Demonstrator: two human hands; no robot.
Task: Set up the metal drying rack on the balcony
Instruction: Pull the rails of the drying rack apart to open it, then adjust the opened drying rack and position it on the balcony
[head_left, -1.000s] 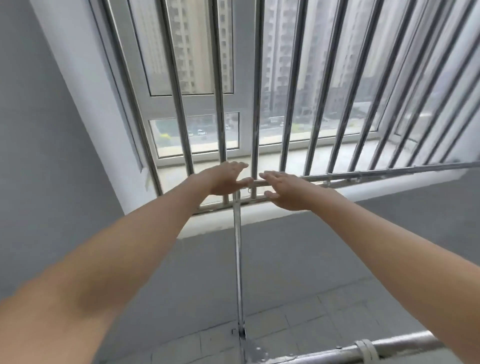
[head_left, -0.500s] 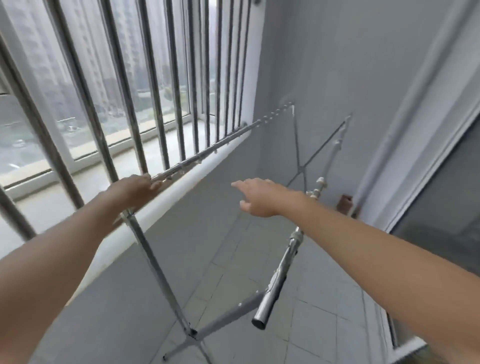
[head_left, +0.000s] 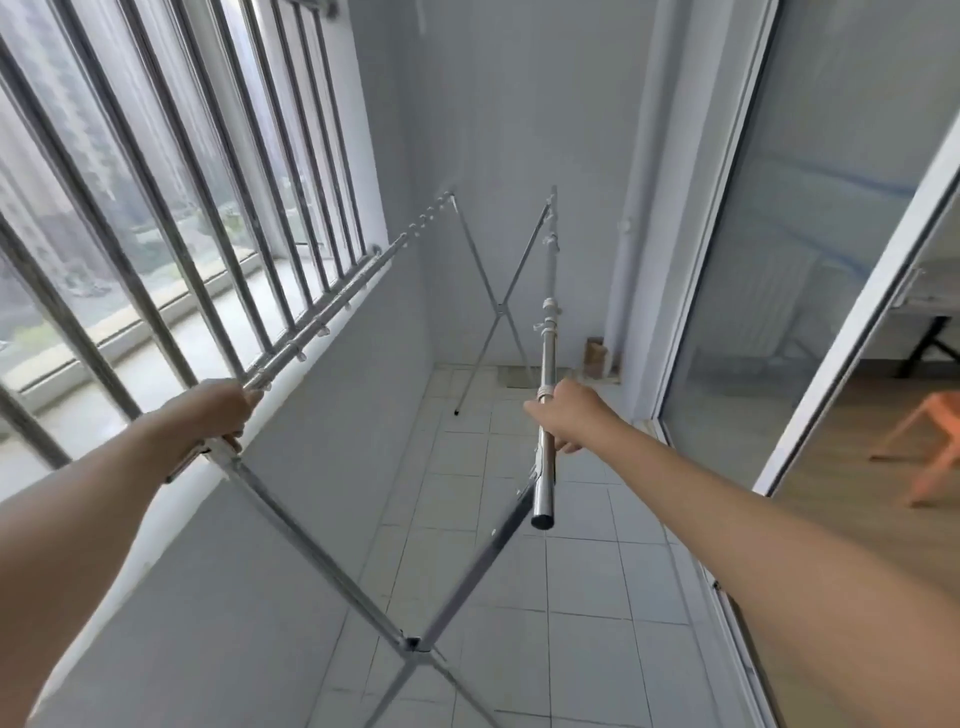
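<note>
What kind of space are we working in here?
Likely an enclosed high-rise apartment balcony: metal window bars facing a street far below, a tiled floor, and a sliding glass door opening onto a wood-floored room.

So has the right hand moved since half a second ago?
Yes. The right hand has gone from open in mid-air onto the right rail, now closed around it, away from the window bars.

No readable text, label, brand, number or sign appears anywhere.
</note>
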